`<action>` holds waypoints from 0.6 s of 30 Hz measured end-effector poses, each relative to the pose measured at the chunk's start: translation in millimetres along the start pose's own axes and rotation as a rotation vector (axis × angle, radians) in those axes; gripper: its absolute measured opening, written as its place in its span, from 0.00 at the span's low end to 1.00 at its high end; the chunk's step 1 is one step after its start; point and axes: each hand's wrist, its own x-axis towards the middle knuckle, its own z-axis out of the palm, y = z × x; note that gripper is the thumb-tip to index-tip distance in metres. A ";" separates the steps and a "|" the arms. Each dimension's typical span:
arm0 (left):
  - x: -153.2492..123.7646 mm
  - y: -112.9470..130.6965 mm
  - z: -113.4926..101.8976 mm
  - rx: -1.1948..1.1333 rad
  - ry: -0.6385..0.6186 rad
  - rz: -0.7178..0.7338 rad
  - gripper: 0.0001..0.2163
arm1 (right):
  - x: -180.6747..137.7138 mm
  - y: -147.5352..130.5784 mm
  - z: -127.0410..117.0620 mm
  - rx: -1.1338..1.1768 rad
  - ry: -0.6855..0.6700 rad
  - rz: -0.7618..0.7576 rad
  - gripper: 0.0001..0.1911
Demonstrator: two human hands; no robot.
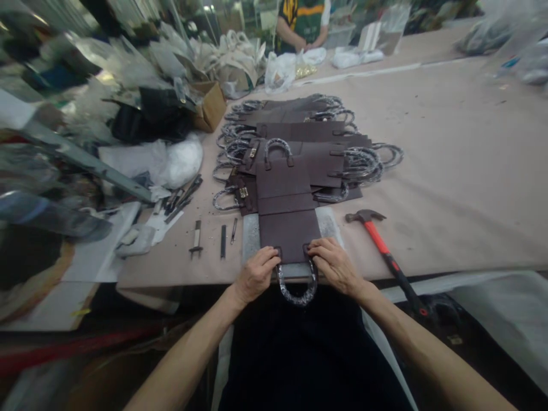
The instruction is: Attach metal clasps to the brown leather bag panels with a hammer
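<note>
A flat dark brown handbag panel (pixel 287 228) lies over a grey slab (pixel 251 234) at the table's front edge. Plastic-wrapped handles are fixed at both its ends; the near handle (pixel 298 298) hangs over the edge toward me. My left hand (pixel 257 273) has its fingers closed at the left base of that handle. At the right base, my right hand (pixel 336 264) pinches the panel's edge in the same way. Beyond, the panel's far end rests on a pile of similar bag panels (pixel 317 149) with wrapped handles.
A claw hammer (pixel 381 240) lies to the right, its handle past the table edge. Left are a pronged tool (pixel 196 240), a dark bar (pixel 223 241) and a small pen-like tool (pixel 233 230). A cardboard box (pixel 210 105) and plastic bags stand behind. Another person (pixel 303 28) works across the table.
</note>
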 end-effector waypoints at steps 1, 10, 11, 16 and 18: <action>1.8 2.7 0.0 0.007 0.018 0.003 0.16 | 0.0 0.1 1.6 -0.008 0.020 0.008 0.09; 8.7 5.0 -0.7 -0.033 0.021 -0.063 0.16 | 5.4 13.5 15.5 -0.083 0.121 -0.028 0.05; 9.2 5.7 0.0 -0.046 0.011 -0.082 0.16 | 5.6 14.6 15.6 -0.085 0.122 -0.031 0.05; 6.3 7.9 0.8 -0.123 -0.041 -0.116 0.18 | 2.2 19.1 17.1 -0.092 0.119 -0.031 0.05; 1.5 4.5 -6.1 -0.139 0.021 -0.174 0.20 | 0.3 18.6 17.7 -0.090 0.113 -0.023 0.06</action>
